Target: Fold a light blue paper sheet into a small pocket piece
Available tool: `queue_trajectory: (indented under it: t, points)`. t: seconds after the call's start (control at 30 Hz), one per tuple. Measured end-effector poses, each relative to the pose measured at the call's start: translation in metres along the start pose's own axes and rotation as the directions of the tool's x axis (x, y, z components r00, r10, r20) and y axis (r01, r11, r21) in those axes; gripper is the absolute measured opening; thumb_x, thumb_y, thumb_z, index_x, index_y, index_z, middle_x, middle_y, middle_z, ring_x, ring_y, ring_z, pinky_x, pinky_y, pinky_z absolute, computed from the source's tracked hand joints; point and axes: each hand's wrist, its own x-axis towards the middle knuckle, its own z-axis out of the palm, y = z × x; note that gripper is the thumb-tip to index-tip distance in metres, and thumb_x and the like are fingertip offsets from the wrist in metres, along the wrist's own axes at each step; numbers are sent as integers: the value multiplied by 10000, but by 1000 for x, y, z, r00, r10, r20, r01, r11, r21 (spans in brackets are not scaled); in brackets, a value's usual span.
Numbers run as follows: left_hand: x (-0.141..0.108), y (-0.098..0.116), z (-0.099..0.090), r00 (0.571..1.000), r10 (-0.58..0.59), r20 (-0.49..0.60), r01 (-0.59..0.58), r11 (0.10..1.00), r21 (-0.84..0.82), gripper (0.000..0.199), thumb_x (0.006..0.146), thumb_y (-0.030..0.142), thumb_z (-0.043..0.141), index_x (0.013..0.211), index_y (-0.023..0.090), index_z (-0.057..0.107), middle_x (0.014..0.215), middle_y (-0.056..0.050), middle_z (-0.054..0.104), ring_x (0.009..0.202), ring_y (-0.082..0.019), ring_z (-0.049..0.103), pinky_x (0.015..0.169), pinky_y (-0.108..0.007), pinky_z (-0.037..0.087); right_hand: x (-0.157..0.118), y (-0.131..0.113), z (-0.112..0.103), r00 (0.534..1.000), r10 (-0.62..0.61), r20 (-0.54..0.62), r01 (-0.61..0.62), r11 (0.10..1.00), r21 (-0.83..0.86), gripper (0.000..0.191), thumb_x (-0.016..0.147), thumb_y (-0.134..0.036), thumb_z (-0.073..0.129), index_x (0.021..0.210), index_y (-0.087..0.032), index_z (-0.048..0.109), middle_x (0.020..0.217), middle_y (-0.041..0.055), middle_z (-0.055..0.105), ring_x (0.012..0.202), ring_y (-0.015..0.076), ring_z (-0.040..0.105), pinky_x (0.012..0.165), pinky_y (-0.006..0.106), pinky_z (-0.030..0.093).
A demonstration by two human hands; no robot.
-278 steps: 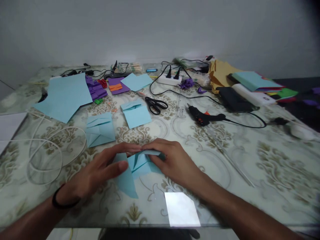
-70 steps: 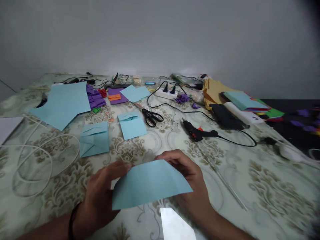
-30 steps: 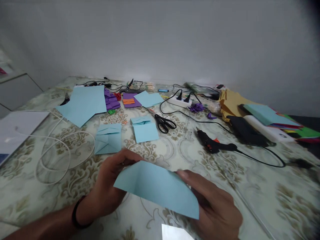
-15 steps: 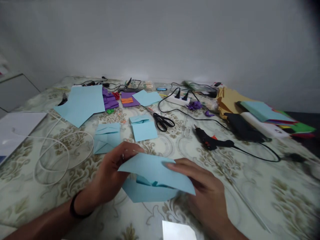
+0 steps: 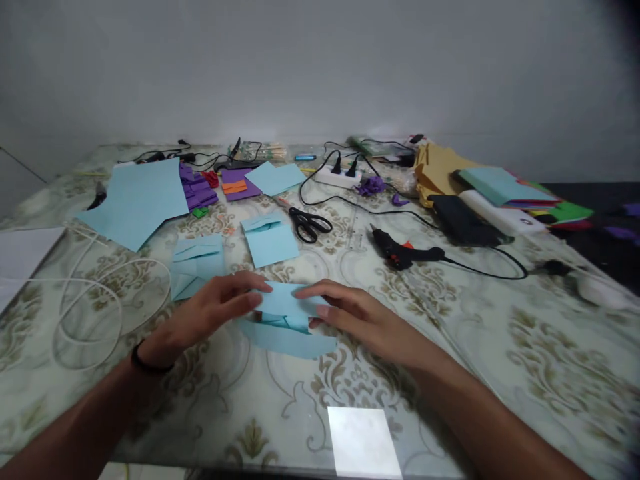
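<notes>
A folded sheet of light blue paper (image 5: 286, 300) is between my two hands, low over the patterned tablecloth. Its near flap curves toward me, and a darker gap shows under the upper fold. My left hand (image 5: 220, 308) grips the paper's left side with thumb and fingers. On the right side, my right hand (image 5: 357, 317) holds it the same way, some fingers hidden beneath. Just beyond lie two folded blue paper pieces, one a pocket shape (image 5: 270, 241) and the other partly behind my left hand (image 5: 197, 257).
Black scissors (image 5: 309, 225) lie beyond the hands, with a glue gun (image 5: 403, 253) to the right. A power strip (image 5: 337, 177) and cables sit farther back. Blue sheets (image 5: 140, 200) are at left, a paper stack (image 5: 505, 187) at right. A bright white square (image 5: 364, 441) shows near the front edge.
Both hands have moved the blue paper slightly away from me and lower. Its upper flap is now pressed flatter, and my right fingers have shifted along it. The view has shifted too.
</notes>
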Motion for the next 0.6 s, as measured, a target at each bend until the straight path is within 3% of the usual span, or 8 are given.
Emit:
queue_trajectory:
  t: [0.1,0.17,0.23,0.37,0.5,0.6]
  points:
    - [0,-10,9,988,151,15,-146,926,349,459,856,405,789,1250,196,684,1387,-148,650,1324,-332,600,1129,-525,492,7,11,6,992,-65,-110,33,962,-271,258,1000,-383,592,1133,-225,748,1123,75,733,910,191,696,783,327,585]
    - [-3,-18,17,970,239,46,-225,809,543,572,819,393,834,1318,189,642,1521,-190,532,1431,-357,498,1172,-553,447,8,16,9,980,-149,-131,84,908,-411,243,1010,-352,588,1138,-223,750,1130,84,738,984,208,694,870,365,579]
    - [-6,-24,27,949,298,103,-291,702,650,545,856,301,797,1356,187,612,1546,-186,515,1476,-350,447,1219,-573,389,6,17,10,969,-214,-123,119,841,-528,258,1010,-335,588,1171,-209,745,1215,118,712,1119,246,675,993,436,550]
    - [-7,-26,43,923,354,150,-344,587,733,398,939,207,662,1334,175,623,1481,-178,594,1430,-322,519,1223,-575,397,-4,12,12,955,-282,-90,124,658,-743,319,991,-317,604,1257,-191,725,1436,177,603,1333,349,559,1106,590,465]
    - [-4,-27,50,917,360,171,-350,522,777,356,975,197,607,1323,134,642,1451,-185,629,1394,-326,563,1183,-539,467,-13,18,14,940,-326,102,279,561,-779,370,989,-253,595,1349,-249,681,1450,130,628,1330,323,584,1099,576,493]
    - [-4,-31,51,905,383,185,-370,493,788,354,996,198,592,1341,147,652,1465,-158,630,1411,-321,550,1173,-526,484,-17,31,12,929,-332,163,325,522,-789,380,985,-200,586,1350,-234,684,1461,132,630,1378,315,566,1133,579,474]
